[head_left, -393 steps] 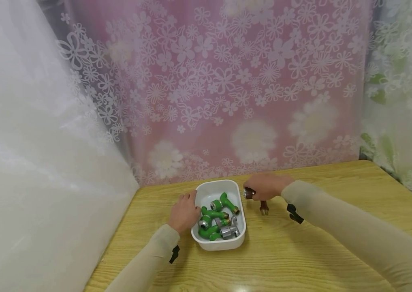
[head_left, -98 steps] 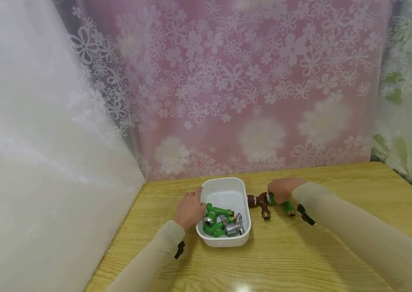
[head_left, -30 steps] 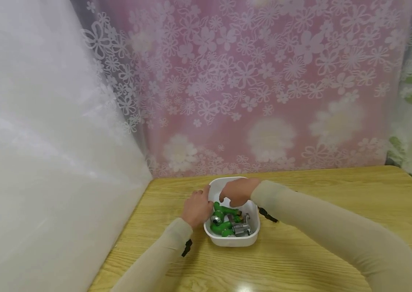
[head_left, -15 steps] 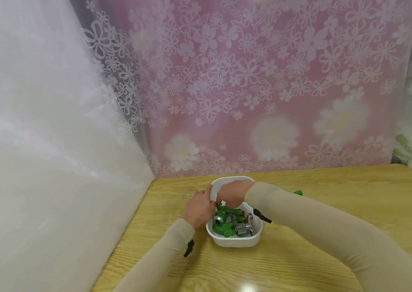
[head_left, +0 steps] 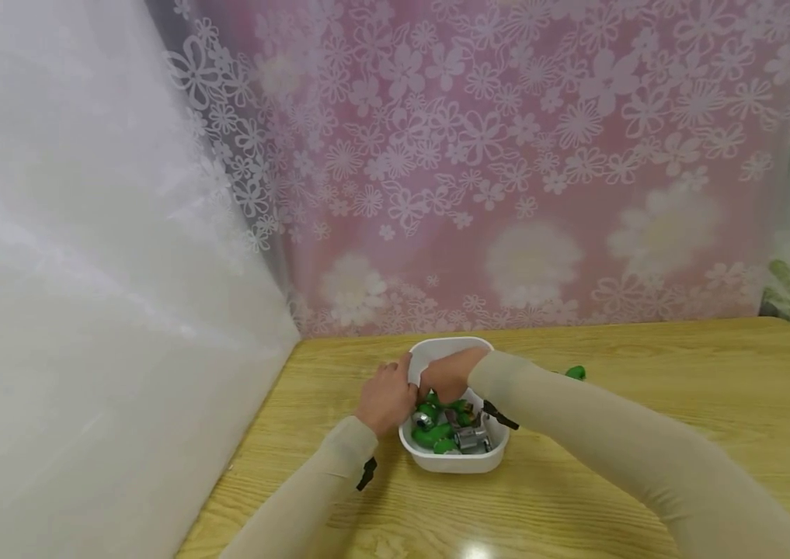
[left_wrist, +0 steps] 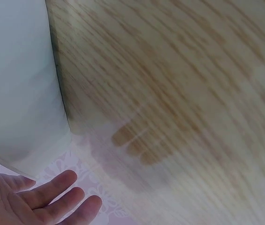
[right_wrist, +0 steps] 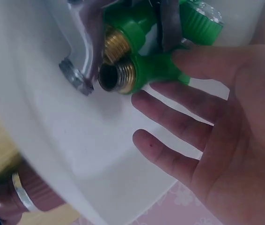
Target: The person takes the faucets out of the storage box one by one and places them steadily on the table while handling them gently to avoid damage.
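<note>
A white tub (head_left: 454, 464) holds several green taps (head_left: 429, 436) and a chrome tap (head_left: 471, 439). My left hand (head_left: 386, 397) holds the tub's left rim, thumb over the edge; in the left wrist view its other fingers extend loosely by the outer wall. Reaching into the tub, my right hand (head_left: 449, 376) pinches a green tap (right_wrist: 158, 69) with a brass threaded end between thumb and index finger. Its remaining fingers are stretched out. A grey metal handle (right_wrist: 170, 26) lies against the green taps in the right wrist view.
On the table (head_left: 576, 489), right of the tub, part of a green tap (head_left: 575, 373) shows behind my right forearm. A brown tap (right_wrist: 39, 190) lies outside the tub wall in the right wrist view. A pink flowered curtain (head_left: 506, 155) hangs behind the table.
Earlier, my right hand set a brown tap, then a green one from the tub, on the table at right. It has since returned into the tub to another green tap. Left hand stays.
</note>
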### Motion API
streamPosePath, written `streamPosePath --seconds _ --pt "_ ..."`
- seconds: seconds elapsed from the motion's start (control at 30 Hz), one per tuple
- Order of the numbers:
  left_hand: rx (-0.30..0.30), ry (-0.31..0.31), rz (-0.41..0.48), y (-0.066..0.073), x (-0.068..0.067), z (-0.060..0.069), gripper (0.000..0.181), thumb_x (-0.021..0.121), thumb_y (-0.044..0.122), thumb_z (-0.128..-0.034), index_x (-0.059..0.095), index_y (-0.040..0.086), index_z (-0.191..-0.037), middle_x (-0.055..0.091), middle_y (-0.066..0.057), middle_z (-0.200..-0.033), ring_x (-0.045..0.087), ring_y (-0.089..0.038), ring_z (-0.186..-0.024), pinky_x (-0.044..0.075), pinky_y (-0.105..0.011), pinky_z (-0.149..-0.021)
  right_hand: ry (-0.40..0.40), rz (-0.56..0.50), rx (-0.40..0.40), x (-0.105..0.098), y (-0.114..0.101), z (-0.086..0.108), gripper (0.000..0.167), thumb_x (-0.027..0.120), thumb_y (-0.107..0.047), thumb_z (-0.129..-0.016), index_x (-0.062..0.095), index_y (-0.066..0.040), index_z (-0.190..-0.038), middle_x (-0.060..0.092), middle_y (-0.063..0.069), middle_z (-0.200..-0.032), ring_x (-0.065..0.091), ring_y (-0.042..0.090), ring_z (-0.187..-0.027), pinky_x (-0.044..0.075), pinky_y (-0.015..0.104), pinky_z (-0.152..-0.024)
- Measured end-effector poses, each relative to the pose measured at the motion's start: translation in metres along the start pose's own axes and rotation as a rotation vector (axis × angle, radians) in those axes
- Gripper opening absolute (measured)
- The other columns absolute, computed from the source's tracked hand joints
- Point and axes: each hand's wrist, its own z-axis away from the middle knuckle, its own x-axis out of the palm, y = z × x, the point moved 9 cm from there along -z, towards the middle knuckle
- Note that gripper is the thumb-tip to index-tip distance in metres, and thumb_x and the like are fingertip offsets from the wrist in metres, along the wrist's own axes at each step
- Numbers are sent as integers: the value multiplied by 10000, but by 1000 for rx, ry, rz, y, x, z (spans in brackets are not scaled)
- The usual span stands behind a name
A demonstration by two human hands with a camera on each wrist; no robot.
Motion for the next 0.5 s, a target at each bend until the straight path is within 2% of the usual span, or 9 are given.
streamPosePath --seconds 0.13,0.3,0.4,0.5 --pt "2 6 -1 1 -1 1 575 429 274 -1023 330 128 -1570 607 -150 -1359 571 -311 -1254 540 -517 -924 -1 -5 16 1 0 -2 525 625 -16 -884 689 -314 -1311 706 -115 -1189 552 54 -873 486 301 -928" --pt "-2 3 -8 2 -2 1 567 433 272 -1033 325 129 -1571 602 -147 -1368 566 -306 -1263 536 -517 -938 10 9 14 -2 -3 -3 398 663 -37 -871 743 -266 -1187 703 -122 -970 556 64 -800 514 303 -862" --pt "-6 -2 -11 1 -2 1 562 437 276 -1038 323 131 -1569 599 -147 -1372 569 -306 -1260 539 -519 -936 14 6 16 -4 -4 -2 364 679 -29 -860 748 -246 -1145 686 -120 -932 553 69 -781 514 293 -816" --pt "-7 -2 -18 1 -2 1 563 444 278 -1035 327 130 -1566 603 -147 -1369 573 -307 -1258 542 -517 -930 11 7 24 -3 -3 -3 377 689 -26 -857 741 -232 -1168 685 -114 -947 555 70 -786 514 288 -799"
